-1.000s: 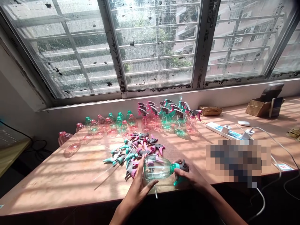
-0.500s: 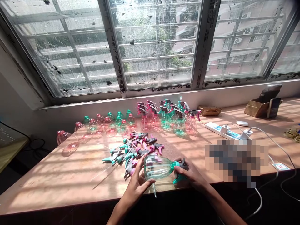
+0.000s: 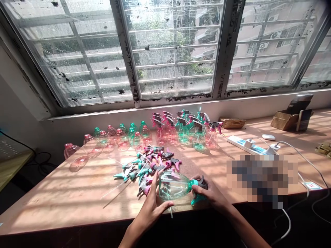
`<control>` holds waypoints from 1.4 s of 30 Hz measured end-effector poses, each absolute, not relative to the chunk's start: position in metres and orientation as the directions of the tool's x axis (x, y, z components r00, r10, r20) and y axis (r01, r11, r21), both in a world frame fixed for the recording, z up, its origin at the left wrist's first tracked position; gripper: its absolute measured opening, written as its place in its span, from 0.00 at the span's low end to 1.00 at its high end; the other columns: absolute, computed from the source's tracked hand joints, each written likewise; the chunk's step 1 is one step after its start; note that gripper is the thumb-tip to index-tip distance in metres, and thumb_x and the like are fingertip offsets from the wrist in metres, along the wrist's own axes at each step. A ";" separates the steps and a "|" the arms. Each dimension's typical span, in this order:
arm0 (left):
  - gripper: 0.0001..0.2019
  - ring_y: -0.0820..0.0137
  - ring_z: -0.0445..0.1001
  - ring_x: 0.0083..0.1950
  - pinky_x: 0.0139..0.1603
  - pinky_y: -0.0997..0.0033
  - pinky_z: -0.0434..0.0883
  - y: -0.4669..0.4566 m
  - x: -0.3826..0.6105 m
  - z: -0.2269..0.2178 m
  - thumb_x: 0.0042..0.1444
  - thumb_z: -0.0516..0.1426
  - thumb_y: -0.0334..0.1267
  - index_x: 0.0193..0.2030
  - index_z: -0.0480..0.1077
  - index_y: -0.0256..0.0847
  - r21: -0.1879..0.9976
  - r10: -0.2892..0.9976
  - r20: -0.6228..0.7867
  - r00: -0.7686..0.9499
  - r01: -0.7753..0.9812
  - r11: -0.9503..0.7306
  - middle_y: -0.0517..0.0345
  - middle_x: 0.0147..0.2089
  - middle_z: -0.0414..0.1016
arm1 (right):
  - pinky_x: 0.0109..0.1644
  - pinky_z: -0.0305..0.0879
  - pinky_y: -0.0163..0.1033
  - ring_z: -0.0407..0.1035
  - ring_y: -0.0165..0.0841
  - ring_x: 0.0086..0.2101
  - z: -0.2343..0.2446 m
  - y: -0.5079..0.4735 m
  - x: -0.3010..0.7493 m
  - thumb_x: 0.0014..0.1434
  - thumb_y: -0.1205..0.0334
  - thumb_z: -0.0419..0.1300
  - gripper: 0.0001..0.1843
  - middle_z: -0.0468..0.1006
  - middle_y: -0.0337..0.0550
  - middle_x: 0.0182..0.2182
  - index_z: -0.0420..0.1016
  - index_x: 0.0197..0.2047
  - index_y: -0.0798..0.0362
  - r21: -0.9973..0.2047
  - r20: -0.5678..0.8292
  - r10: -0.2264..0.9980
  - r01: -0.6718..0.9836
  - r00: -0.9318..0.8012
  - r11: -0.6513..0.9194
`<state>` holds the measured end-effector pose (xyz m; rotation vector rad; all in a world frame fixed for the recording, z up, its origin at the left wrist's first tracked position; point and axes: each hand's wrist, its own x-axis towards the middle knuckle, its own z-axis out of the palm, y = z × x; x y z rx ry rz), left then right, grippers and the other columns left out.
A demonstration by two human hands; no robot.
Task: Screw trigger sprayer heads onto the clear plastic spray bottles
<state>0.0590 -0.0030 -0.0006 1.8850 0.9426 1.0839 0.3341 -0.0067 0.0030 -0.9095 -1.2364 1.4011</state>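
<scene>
A clear green spray bottle [image 3: 174,186] lies sideways above the table's front edge, its neck pointing right. My left hand [image 3: 151,206] cups its base end, fingers behind and thumb below. At the neck, my right hand [image 3: 208,193] grips a teal and dark grey trigger sprayer head [image 3: 194,183] that sits against the bottle's mouth. Whether the threads are engaged cannot be seen. A thin pale tube [image 3: 171,210] shows below the bottle; its origin is hidden. Just beyond my left hand lies a pile of loose pink and teal sprayer heads [image 3: 144,168].
Open-necked pink and green bottles [image 3: 122,139] stand at the back left. Several bottles with sprayers fitted [image 3: 198,137] stand right of them. A power strip [image 3: 241,144] with white cables, a cardboard box [image 3: 284,119] and a blurred patch occupy the right side.
My left thumb has dropped slightly away from the bottle's side, and the bottle has shifted a little. My right hand stays at the neck. The view has moved slightly.
</scene>
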 end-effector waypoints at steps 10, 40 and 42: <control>0.42 0.49 0.37 0.81 0.77 0.42 0.45 -0.007 0.062 0.012 0.67 0.60 0.49 0.79 0.38 0.57 0.802 0.832 0.377 0.407 0.306 -0.513 0.54 0.82 0.38 | 0.36 0.70 0.41 0.75 0.36 0.28 0.001 -0.005 0.337 0.56 0.45 0.73 0.22 0.81 0.39 0.25 0.76 0.41 0.53 -0.977 0.083 0.979 -0.210 -0.189 0.042; 0.40 0.48 0.43 0.80 0.75 0.38 0.52 -0.001 0.059 0.002 0.69 0.58 0.42 0.79 0.38 0.59 0.655 0.788 0.491 0.372 0.438 -0.616 0.51 0.81 0.44 | 0.36 0.68 0.41 0.75 0.37 0.29 -0.001 -0.004 0.337 0.51 0.43 0.74 0.25 0.82 0.39 0.26 0.76 0.41 0.53 -0.991 0.034 0.978 -0.132 -0.207 0.006; 0.44 0.46 0.43 0.80 0.75 0.37 0.51 -0.003 0.059 0.002 0.66 0.61 0.45 0.79 0.36 0.58 0.659 0.801 0.466 0.377 0.456 -0.598 0.50 0.81 0.44 | 0.36 0.69 0.41 0.76 0.38 0.29 -0.001 -0.005 0.337 0.52 0.44 0.74 0.24 0.82 0.39 0.26 0.76 0.41 0.53 -0.991 0.040 0.978 -0.130 -0.206 0.013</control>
